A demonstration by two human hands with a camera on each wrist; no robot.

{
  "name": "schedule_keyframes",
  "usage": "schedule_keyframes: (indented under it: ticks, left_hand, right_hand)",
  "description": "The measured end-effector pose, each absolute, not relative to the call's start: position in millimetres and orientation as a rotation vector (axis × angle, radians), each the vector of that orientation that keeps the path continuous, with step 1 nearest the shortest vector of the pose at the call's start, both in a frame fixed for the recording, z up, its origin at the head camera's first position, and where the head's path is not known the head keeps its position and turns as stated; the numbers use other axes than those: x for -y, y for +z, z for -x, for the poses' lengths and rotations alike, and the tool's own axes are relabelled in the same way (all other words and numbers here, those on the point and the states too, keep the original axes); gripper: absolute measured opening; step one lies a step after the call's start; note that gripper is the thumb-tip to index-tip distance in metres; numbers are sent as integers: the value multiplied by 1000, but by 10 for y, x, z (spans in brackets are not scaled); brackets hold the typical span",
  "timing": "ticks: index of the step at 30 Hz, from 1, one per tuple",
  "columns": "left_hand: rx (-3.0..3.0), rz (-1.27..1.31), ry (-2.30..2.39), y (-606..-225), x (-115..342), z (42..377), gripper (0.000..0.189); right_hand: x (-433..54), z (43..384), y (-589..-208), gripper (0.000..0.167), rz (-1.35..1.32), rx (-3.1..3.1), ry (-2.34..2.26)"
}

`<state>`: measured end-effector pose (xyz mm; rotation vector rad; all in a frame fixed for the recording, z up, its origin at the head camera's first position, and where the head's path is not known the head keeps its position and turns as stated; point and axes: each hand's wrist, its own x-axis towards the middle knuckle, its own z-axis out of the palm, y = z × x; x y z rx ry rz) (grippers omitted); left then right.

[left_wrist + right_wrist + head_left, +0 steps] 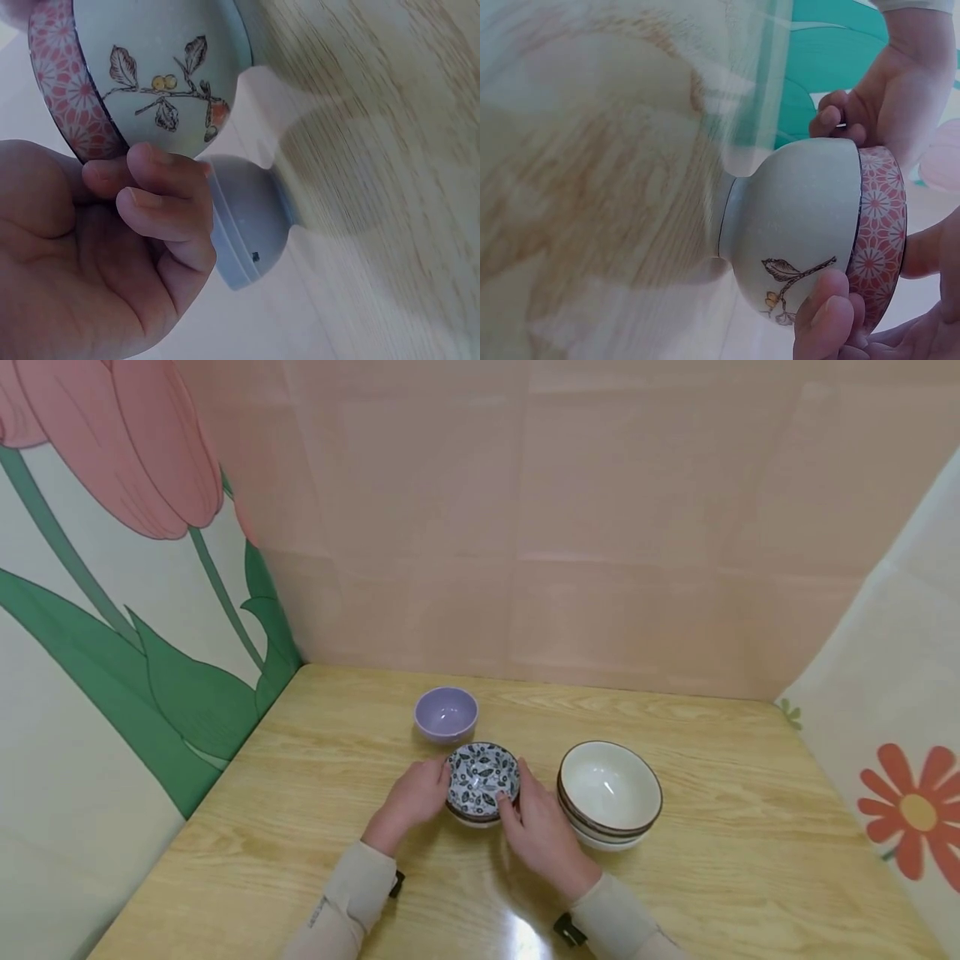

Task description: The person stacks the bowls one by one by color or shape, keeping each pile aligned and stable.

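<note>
Both hands hold one small bowl [480,781] by its rim at the middle of the table. Inside it shows a dark leaf print on white; outside, in the right wrist view, the bowl [799,206] has a pink flowered band and a branch drawing. My left hand [414,800] grips the left side, fingertips curled against the band in the left wrist view. At the right side my right hand [546,833] pinches the rim, thumb over the edge and fingers outside. The foot of the bowl is right at the tabletop.
A small purple bowl [446,714] stands just behind the held bowl. To the right is a stack of larger cream bowls [611,785] with brown rims. A pink cloth [525,527] hangs behind the wooden table [300,760], with printed cloths on both sides.
</note>
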<state>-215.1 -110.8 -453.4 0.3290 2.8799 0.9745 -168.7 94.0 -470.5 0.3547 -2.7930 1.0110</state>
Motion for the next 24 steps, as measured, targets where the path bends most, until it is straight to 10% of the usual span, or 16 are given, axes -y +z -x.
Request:
schedule_keyframes:
  ticks: [24]
  left_hand:
    - [-2870, -241, 973, -4507, 1050, 2113, 39]
  right_hand:
    - [-933, 1674, -4683, 72, -355, 2811, 1005]
